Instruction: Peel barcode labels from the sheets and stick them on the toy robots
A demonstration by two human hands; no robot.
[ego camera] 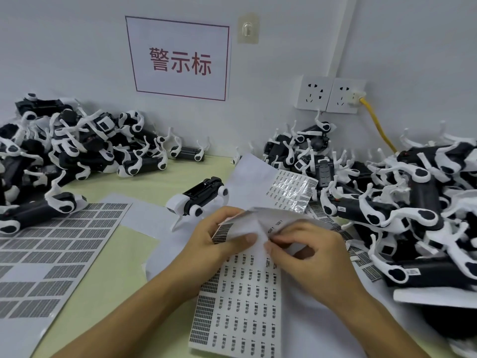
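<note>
A white label sheet [240, 301] with rows of small printed labels lies in front of me, its top end folded up. My left hand [219, 236] grips that folded top, thumb pressed on the paper. My right hand [307, 251] pinches at the sheet's edge beside the left thumb; whether a label is lifted there is hidden by the fingers. One black-and-white toy robot [198, 197] lies on its back just beyond my hands. A second sheet [289, 192] with shiny labels curls up behind them.
Heaps of toy robots fill the left [77, 148] and right [402, 200] of the pale green table [108, 275]. A large barcode sheet [51, 254] lies at the left. On the wall are a sign [180, 60], sockets [330, 95] and a yellow cable [379, 125].
</note>
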